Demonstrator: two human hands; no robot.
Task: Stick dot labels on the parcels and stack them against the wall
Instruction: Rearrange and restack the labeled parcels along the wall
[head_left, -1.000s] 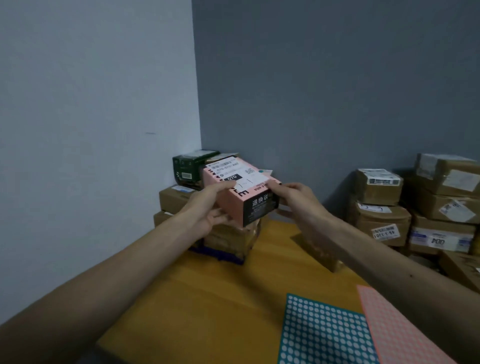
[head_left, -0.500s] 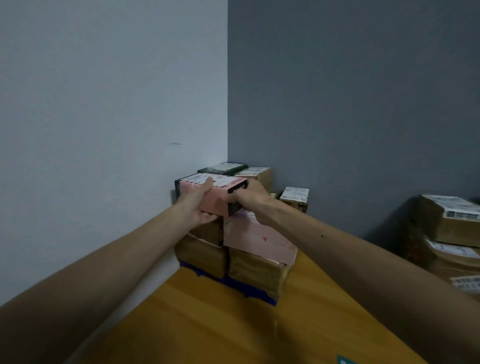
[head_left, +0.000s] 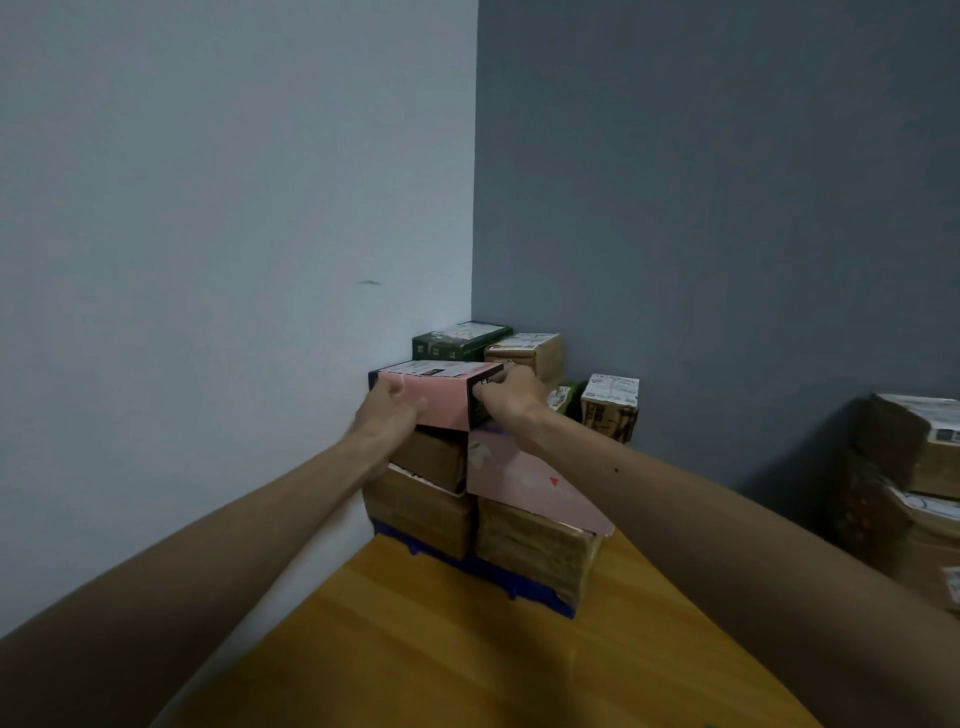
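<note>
Pink parcel (head_left: 441, 402) atop stack (head_left: 423, 512), long axis crosswise, left hand (head_left: 387, 415) and right hand (head_left: 506, 397) tight around its ends.

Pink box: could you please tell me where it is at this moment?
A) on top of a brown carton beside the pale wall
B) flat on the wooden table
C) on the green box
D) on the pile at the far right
A: the pink box, gripped by the left hand and right hand, sits on a brown carton next to the pale wall.
</note>
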